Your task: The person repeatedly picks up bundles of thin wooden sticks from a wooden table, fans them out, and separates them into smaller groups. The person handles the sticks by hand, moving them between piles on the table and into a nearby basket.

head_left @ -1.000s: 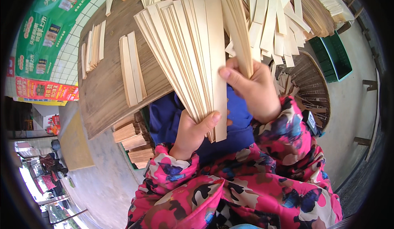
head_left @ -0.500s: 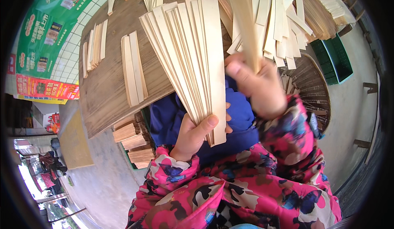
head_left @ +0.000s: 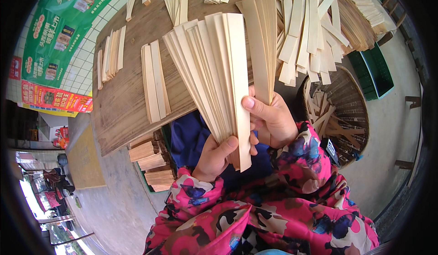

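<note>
My left hand (head_left: 214,157) is closed around the lower end of a fan of thin, pale wooden strips (head_left: 205,68), the thumb lying across the front. The strips spread apart toward their upper ends. Close on the right, my right hand (head_left: 277,121) grips a second bundle of wooden strips (head_left: 261,49), which stands nearly upright. Its thumb tip touches the edge of the rightmost strip in the fan. Some fingers of both hands are hidden behind the wood.
Small groups of strips (head_left: 154,81) lie on the wooden table (head_left: 123,118). A loose heap of strips (head_left: 303,36) is at the far right, above a round wicker basket (head_left: 360,118) holding more. Beyond stands a green crate (head_left: 376,72). Stacked bundles (head_left: 153,161) sit below the table's edge.
My right hand, blurred before, has come left and down with its bundle to the fan, and its thumb now meets the fan's edge. The fan has sunk slightly.
</note>
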{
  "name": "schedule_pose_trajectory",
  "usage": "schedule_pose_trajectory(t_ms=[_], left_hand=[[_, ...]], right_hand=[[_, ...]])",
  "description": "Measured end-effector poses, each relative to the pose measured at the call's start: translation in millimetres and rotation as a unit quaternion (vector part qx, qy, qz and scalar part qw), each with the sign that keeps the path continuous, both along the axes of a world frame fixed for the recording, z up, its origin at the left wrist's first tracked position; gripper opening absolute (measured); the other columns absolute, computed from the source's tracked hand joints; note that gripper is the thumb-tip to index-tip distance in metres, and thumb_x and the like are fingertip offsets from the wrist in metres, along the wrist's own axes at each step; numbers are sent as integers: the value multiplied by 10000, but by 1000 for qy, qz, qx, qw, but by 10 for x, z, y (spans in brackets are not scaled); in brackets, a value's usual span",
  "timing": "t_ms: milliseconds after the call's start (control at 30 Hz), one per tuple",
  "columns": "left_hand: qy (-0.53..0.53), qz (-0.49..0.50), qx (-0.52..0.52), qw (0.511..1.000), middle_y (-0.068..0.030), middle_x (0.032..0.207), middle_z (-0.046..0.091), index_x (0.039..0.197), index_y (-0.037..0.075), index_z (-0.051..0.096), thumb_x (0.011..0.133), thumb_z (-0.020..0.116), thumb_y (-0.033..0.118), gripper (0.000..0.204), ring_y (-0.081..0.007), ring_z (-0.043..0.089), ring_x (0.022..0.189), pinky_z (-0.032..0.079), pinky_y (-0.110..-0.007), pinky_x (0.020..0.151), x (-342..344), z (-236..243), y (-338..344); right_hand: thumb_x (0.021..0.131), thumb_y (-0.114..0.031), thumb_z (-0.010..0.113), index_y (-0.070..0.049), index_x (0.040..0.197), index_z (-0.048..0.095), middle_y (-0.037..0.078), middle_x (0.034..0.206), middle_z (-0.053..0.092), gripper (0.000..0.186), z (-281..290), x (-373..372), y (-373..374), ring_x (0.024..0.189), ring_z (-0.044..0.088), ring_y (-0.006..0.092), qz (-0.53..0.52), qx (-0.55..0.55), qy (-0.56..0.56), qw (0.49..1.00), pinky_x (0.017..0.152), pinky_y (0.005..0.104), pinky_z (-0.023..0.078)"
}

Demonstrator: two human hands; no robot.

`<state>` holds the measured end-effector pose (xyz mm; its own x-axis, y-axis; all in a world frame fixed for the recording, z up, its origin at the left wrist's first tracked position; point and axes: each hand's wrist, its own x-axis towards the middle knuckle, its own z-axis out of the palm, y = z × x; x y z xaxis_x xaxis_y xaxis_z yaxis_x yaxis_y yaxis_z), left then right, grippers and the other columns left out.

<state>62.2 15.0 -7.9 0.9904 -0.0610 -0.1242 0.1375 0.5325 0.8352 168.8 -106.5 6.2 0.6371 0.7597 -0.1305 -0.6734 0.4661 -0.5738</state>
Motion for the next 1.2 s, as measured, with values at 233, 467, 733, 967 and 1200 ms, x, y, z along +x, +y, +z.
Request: schedule_pose_trajectory(t_ms=[233, 467, 733, 967, 1200], left_hand=[[-13, 82, 125, 989, -112, 905, 623, 1122, -36, 498, 915, 501, 225, 333, -161, 614, 776, 500, -265, 655, 6, 27, -40], [10, 105, 108, 989, -86, 900, 623, 1122, -36, 504, 913, 510, 223, 333, -123, 596, 784, 477, -244, 675, -31, 1, -42], [18, 141, 121, 982, -138, 1059, 582, 1221, -30, 427, 889, 534, 235, 439, -218, 604, 907, 496, -325, 772, -57, -78, 9], [9, 81, 75, 994, -169, 1012, 604, 1167, -36, 484, 915, 482, 237, 372, -219, 629, 815, 529, -312, 671, -9, 35, 42], [36, 86, 115, 989, -199, 962, 613, 1161, -63, 464, 904, 470, 221, 383, -230, 636, 759, 534, -312, 650, -16, 71, -10]], right_hand=[[780, -140, 692, -17, 883, 510, -41, 563, 453, 242, -25, -133, 62, 447, 398, 26, -111, -218, -230, 942, 383, 181, 290], [807, -134, 652, 3, 912, 539, -39, 616, 486, 206, -91, -183, -6, 538, 430, 17, -104, -183, -206, 956, 469, 175, 349], [839, -67, 555, -1, 1034, 558, -2, 805, 576, 207, -97, -221, 33, 695, 525, 53, -132, -117, -160, 971, 616, 203, 447], [919, -168, 474, -21, 1091, 531, 27, 724, 548, 233, -2, -118, -91, 588, 518, 120, -161, -123, -75, 976, 497, 242, 432], [878, -144, 570, -4, 860, 569, -14, 619, 512, 141, -131, -180, -52, 504, 439, 43, -126, -89, -61, 986, 417, 189, 325]])
